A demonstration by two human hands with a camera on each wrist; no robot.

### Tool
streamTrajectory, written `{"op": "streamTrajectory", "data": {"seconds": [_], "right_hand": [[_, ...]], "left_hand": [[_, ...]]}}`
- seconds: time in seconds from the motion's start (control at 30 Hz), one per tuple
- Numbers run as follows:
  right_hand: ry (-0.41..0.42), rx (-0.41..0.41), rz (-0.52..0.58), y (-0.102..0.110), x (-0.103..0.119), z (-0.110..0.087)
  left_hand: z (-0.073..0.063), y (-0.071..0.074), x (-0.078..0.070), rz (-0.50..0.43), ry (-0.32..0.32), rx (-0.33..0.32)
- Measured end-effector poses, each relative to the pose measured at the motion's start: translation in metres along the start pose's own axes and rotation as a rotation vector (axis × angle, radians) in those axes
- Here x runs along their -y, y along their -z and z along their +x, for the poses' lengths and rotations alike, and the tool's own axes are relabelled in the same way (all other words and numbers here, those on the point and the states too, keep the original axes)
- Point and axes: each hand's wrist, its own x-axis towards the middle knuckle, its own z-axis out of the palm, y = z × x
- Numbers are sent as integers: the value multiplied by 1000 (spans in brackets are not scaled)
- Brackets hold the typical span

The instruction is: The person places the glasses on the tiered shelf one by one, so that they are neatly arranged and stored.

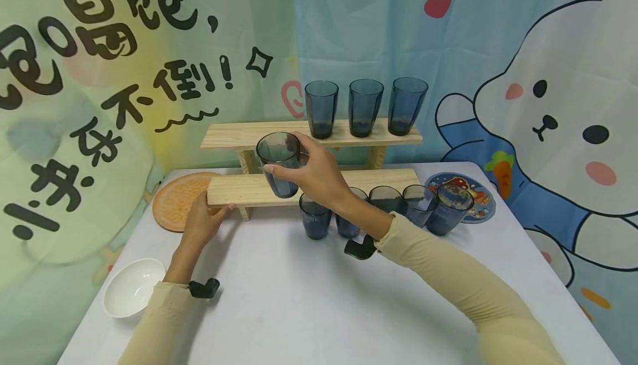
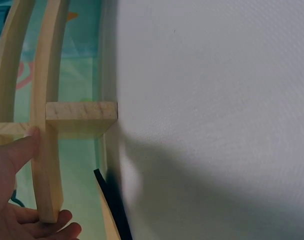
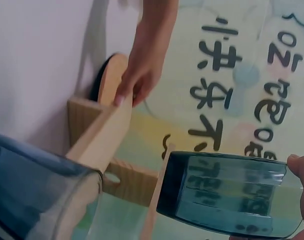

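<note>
A two-tier wooden shelf stands at the back of the table. My left hand grips the left end of its lower board, thumb on one face and fingers round the other, as the left wrist view shows on the board. My right hand holds a blue-grey drinking glass by its upper part, upright with a slight tilt, over the lower board. In the right wrist view this glass has its base close to a board; contact cannot be told. Three matching glasses stand on the upper board's right half.
Several more glasses stand on the white table before the lower board, partly behind my right forearm. A white bowl sits at left, a round orange mat at back left, a blue patterned round mat at right. A printed curtain hangs behind.
</note>
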Motion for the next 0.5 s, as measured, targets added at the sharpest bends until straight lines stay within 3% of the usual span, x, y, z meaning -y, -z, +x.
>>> {"op": "streamTrajectory", "data": {"seconds": [0.3, 0.5], "right_hand": [[21, -145, -16, -13, -1, 52], [-3, -185, -37, -20, 3, 85]], "left_hand": [[1, 0, 0, 4, -1, 4], [0, 0, 1, -3, -2, -1]]}}
